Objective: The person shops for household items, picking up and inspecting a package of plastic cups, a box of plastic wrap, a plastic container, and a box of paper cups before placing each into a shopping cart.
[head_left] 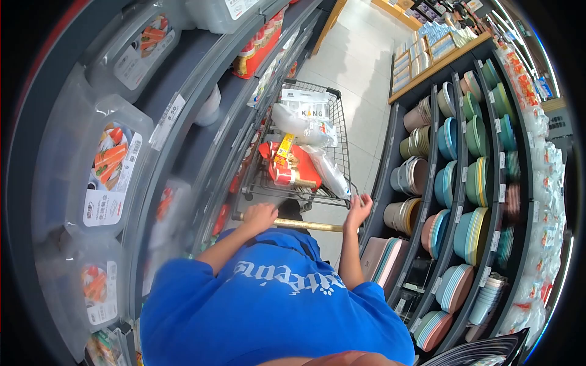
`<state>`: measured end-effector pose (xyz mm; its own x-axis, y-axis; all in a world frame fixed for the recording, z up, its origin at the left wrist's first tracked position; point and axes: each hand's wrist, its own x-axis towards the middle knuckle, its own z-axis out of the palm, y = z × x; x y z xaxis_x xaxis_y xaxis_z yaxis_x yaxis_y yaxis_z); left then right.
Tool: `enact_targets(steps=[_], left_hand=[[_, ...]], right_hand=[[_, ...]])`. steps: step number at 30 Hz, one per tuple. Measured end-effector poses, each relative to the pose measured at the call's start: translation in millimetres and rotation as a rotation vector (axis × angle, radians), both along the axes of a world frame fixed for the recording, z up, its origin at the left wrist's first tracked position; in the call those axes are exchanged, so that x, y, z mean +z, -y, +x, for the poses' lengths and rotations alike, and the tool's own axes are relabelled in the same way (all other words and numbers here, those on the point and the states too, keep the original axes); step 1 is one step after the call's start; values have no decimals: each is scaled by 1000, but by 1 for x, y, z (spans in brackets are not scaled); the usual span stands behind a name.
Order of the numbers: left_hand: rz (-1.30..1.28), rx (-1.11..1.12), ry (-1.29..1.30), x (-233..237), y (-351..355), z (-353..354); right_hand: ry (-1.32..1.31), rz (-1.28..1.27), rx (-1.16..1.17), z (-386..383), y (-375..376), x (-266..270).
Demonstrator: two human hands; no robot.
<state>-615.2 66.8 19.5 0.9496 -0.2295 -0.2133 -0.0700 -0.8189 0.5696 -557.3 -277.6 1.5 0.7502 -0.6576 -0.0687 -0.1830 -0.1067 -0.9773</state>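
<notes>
A shopping cart (347,140) stands in front of me in the aisle. My left hand (260,216) is wrapped round the left part of its yellowish handle (308,225). Above the handle's right end is my right hand (360,209), off the bar, its fingers partly spread with nothing seen in them. Inside the cart lie a red package (294,168) with a yellow label, a white pack marked KANG (305,108), a clear plastic bag (293,122) and a long white plastic-wrapped item (329,172).
Close on the left, a shelf holds clear plastic containers (113,165) with printed labels and a price tag (166,122). On the right, shelves carry stacked coloured basins (473,235) and buckets (409,174). Pale floor tiles (360,79) run ahead between the shelves.
</notes>
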Motion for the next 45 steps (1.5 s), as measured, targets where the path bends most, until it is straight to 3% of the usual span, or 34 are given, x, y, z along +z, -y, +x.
enact_targets(steps=[3,4,5,7,10,11,14,17,30,45], left_hand=[[17,6,97,0,0,2],[32,0,128,1,0,4],[28,-2,154,1,1,6],[24,-12,199,-2,0,9],[39,-26,219,-3,0,18],[42,-20,211,-3,0,21],[57,10,191,-5,3,31],[118,2,289,-2,8,40],[112,75,382,-7,33,116],[232,248,-41,-29,58,256]], right_hand=[[-230,-642,-23,-34,40,5],[-230,-767,-9,-44,44,12],[-421,-792,-10,-53,45,16],[-714,-788,80,-67,54,1],[-708,-529,24,-60,57,-15],[-701,-641,23,-56,58,-16],[-754,-557,50,-42,80,-46],[-831,-547,67,-24,72,-20],[-645,-529,47,60,95,-26],[-430,-443,116,181,137,-55]])
